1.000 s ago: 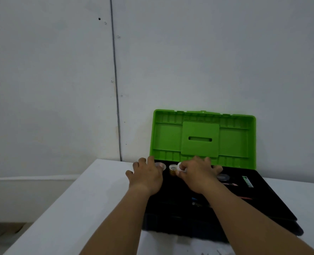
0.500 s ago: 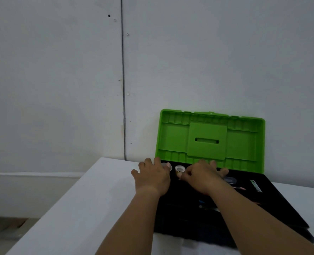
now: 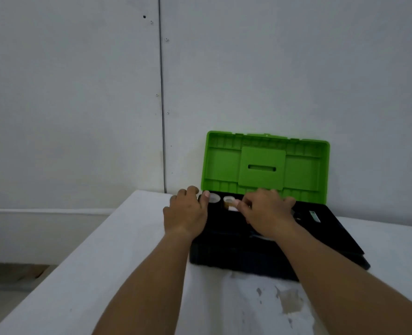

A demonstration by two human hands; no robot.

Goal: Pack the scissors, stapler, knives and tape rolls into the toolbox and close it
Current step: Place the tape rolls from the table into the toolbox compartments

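Both hands stay low in the open toolbox (image 3: 272,252), left hand (image 3: 186,213) now touching the clear tape roll (image 3: 213,198), right hand (image 3: 266,212) pinching the brown tape roll (image 3: 229,201) into place, lid (image 3: 265,165) still up.

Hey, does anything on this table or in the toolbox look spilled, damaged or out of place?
One thing: the white table has a greyish-brown stain with smaller flecks just in front of the toolbox, like a dried spill or worn paint. The green lid stands open, looking intact.
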